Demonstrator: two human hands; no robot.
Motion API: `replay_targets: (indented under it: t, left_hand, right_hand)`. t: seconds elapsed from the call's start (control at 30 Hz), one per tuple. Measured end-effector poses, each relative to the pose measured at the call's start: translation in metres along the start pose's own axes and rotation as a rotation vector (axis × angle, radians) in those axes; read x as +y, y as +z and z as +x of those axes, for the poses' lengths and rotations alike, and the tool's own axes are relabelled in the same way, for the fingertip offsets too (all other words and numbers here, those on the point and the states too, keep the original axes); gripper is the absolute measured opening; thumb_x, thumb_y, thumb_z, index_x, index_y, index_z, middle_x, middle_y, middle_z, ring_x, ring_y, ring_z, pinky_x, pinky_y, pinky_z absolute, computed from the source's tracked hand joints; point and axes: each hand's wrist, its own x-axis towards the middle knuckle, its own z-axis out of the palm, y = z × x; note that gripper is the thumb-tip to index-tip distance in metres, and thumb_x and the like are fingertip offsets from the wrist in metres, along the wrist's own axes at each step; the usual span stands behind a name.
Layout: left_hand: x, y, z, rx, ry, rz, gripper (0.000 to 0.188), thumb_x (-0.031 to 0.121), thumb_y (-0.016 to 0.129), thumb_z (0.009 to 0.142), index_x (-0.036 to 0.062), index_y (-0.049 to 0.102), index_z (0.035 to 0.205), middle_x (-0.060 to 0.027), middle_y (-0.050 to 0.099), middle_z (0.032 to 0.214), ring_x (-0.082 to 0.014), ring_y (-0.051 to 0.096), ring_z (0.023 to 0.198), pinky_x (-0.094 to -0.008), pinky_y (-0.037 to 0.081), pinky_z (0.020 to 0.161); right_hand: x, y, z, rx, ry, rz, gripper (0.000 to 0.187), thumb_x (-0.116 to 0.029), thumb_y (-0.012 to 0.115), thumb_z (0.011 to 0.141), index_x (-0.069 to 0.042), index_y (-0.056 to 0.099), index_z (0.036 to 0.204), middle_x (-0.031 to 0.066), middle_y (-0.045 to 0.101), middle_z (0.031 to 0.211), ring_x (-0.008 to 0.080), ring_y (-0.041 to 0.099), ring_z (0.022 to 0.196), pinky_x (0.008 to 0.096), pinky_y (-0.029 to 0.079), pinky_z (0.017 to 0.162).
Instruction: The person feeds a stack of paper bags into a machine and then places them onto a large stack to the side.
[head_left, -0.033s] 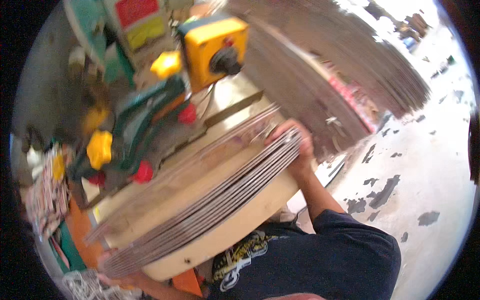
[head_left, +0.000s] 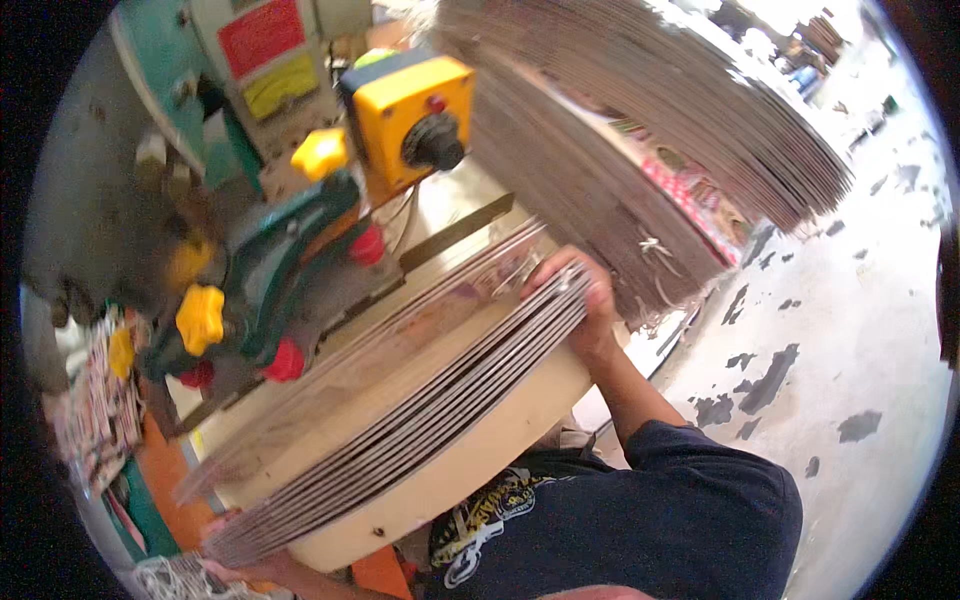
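Observation:
Between my hands, edge up on a pale wooden table (head_left: 450, 490), is a stack of flat cardboard sheets (head_left: 400, 420), their edges fanned slightly apart. My right hand (head_left: 590, 310) is closed round the stack's far right end, thumb over the edge. At the near left end my left hand (head_left: 255, 568) grips the sheets, its fingers partly hidden beneath them. Just beyond the stack, another thin printed sheet or small batch (head_left: 400, 335) lies along the machine's edge, touched by neither hand as far as I can see.
A dark green machine arm (head_left: 290, 260) with yellow star knobs and red feet stands beyond the table, beside a yellow control box (head_left: 415, 120) with a black dial. Tall piles of cardboard (head_left: 610, 190) rise at the far right. White string (head_left: 175, 580) lies at the lower left.
The view has shifted slightly, so the machine and piles sit a little further left. Both hands keep their hold on the cardboard stack.

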Motion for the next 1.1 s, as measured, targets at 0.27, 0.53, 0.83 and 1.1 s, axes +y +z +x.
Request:
replay_targets:
  t: [0.27,0.53,0.83,1.1]
  left_hand:
    - [-0.001,0.010,0.006,0.156,-0.408,-0.683,0.076,0.066,0.040,0.094,-0.0069,0.063,0.094,-0.0216,0.068,0.093,-0.0342,0.065,0.081,-0.0490,0.056,0.074]
    - [-0.002,0.022,0.006,0.170,-0.332,-0.507,0.063,0.050,0.051,0.096,-0.0098,0.054,0.115,-0.0147,0.067,0.091,-0.0298,0.064,0.075,-0.0453,0.055,0.070]
    - [-0.041,0.009,-0.006,0.312,-0.057,-0.080,0.063,0.040,0.059,0.098,-0.0127,0.048,0.131,-0.0103,0.067,0.089,-0.0268,0.063,0.070,-0.0426,0.055,0.066]
    - [-0.004,0.023,0.004,0.177,-0.291,-0.458,0.075,0.058,0.049,0.096,-0.0138,0.057,0.116,-0.0169,0.069,0.088,-0.0306,0.066,0.069,-0.0448,0.057,0.065]
  right_hand:
    - [0.005,-0.003,-0.001,-0.003,0.028,0.071,0.084,-0.080,0.060,0.076,0.000,0.058,0.101,0.0123,0.067,0.090,0.0190,0.067,0.083,0.0326,0.055,0.076]
    - [0.003,-0.008,-0.009,-0.017,0.029,0.038,0.080,-0.080,0.054,0.080,-0.002,0.059,0.099,0.0044,0.063,0.092,0.0124,0.060,0.088,0.0272,0.046,0.079]
    - [0.008,-0.013,-0.001,-0.005,-0.010,0.021,0.085,-0.081,0.060,0.075,-0.001,0.058,0.104,0.0060,0.065,0.092,0.0132,0.063,0.084,0.0277,0.050,0.076]
    - [0.015,-0.008,-0.003,0.008,-0.003,-0.010,0.083,-0.080,0.059,0.076,0.000,0.059,0.101,0.0068,0.065,0.089,0.0142,0.063,0.082,0.0285,0.051,0.073]
